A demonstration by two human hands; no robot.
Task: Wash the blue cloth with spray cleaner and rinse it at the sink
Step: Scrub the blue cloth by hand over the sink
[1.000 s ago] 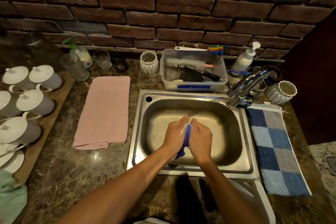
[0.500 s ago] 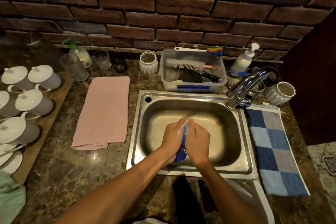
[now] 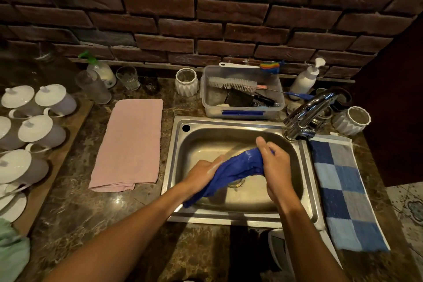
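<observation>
The wet blue cloth (image 3: 238, 168) stretches across the steel sink (image 3: 306, 190), over the drain. My left hand (image 3: 201, 175) grips its lower left part, and a loose end hangs below that hand. My right hand (image 3: 274, 165) grips the upper right end, thumb raised. The chrome faucet (image 3: 309, 111) stands at the sink's back right corner; no water stream is visible. A spray bottle with a green nozzle (image 3: 98, 68) stands at the back left by the brick wall.
A folded pink towel (image 3: 130, 144) lies left of the sink, a blue checked towel (image 3: 343, 192) right of it. A plastic tub with brushes (image 3: 242, 94) sits behind the sink. White lidded cups (image 3: 39, 126) crowd a wooden tray at the left. A white pump bottle (image 3: 306, 78) stands near the faucet.
My hands were pressed together around the bunched cloth at the basin's middle. They have moved apart, the right hand up and to the right, and the cloth is drawn out between them.
</observation>
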